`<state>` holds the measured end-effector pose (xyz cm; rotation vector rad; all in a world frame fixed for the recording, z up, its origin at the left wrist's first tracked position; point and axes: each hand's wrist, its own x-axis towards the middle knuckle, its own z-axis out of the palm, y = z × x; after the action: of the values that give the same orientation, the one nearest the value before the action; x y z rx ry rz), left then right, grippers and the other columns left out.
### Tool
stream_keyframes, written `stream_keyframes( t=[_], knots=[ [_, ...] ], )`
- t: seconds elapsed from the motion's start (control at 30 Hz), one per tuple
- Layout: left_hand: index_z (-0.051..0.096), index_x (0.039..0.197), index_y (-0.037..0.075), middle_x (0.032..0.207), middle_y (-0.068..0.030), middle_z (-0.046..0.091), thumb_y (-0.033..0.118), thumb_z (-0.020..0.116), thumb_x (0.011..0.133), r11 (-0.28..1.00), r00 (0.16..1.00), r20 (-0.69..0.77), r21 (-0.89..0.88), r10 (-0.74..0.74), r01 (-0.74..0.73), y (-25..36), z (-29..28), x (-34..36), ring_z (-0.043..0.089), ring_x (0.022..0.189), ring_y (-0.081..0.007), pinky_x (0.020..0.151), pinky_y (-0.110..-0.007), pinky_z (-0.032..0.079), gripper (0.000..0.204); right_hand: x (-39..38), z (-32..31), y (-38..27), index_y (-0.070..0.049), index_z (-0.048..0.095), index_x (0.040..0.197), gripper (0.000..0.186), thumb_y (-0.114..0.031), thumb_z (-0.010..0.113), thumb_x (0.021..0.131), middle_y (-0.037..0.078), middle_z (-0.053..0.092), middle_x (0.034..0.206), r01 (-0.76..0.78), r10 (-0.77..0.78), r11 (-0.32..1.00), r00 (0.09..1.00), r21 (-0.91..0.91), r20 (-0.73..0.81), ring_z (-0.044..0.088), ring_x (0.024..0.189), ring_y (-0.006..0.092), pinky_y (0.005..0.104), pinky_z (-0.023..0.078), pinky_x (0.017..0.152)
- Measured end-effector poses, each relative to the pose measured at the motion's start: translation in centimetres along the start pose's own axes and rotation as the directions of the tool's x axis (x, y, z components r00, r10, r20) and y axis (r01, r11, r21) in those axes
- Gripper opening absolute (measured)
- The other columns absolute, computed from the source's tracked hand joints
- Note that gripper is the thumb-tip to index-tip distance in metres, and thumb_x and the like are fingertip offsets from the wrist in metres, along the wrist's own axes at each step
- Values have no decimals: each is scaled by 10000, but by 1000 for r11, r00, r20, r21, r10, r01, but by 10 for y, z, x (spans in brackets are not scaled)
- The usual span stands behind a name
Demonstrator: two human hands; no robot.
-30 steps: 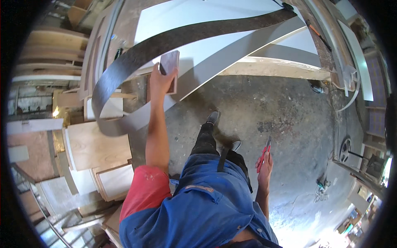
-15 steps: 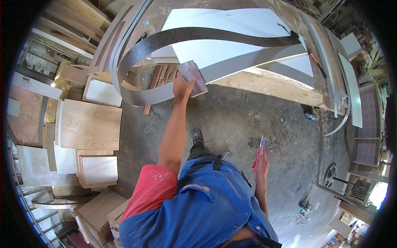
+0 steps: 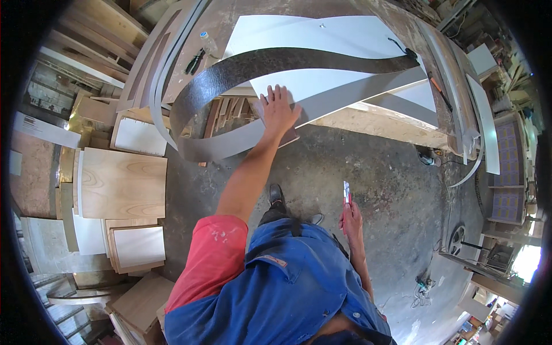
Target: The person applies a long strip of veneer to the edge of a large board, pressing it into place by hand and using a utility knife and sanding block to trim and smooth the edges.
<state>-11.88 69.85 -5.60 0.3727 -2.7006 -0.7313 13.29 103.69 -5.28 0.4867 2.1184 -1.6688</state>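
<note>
My left hand (image 3: 279, 113) lies with fingers spread over the near edge of a white panel (image 3: 322, 40) and the long curling strip of edge banding (image 3: 230, 68), dark on one face and grey on the other. A reddish-brown block (image 3: 291, 139) shows only in part beneath that hand and wrist. My right hand (image 3: 352, 221) is closed around a red-handled utility knife (image 3: 347, 192), held low over the floor, away from the panel, with its silvery end pointing forward.
Pliers (image 3: 195, 61) and a small bottle (image 3: 207, 40) lie at the bench's far left. An orange-handled tool (image 3: 440, 89) rests on its right side. Stacked wooden boards (image 3: 123, 181) stand at the left. A power tool with a cord (image 3: 424, 284) is on the floor at right.
My left hand gripped the block and now has its fingers spread at the panel's edge, further right. The block is mostly covered. My right hand with the knife has shifted slightly left.
</note>
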Motion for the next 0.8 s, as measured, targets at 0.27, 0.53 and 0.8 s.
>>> stream_keyframes(
  t=[0.27,0.53,0.8],
  knots=[
    [476,1456,48,1528,-192,418,430,627,892,945,985,34,280,166,-169,1,3,-8,350,1430,-415,1140,-643,259,697,1,26,-7,-66,557,1254,327,-322,501,1059,18,576,722,-75,77,992,997,102,-16,531,513,85,238,417,451],
    [551,1373,65,1472,-155,472,395,617,899,939,970,57,243,237,-244,6,-6,5,432,1357,-391,1086,-636,334,581,2,45,8,-56,553,1274,324,-291,497,1059,4,572,750,-109,119,982,991,152,-58,528,543,65,233,420,439],
    [531,1394,99,1473,-139,469,406,582,918,901,956,56,322,288,-290,-2,-2,-1,443,1347,-378,1078,-612,353,570,9,68,-28,-41,574,1181,281,-285,480,1079,3,559,746,-297,211,840,950,454,232,463,522,51,225,378,411]
  ],
)
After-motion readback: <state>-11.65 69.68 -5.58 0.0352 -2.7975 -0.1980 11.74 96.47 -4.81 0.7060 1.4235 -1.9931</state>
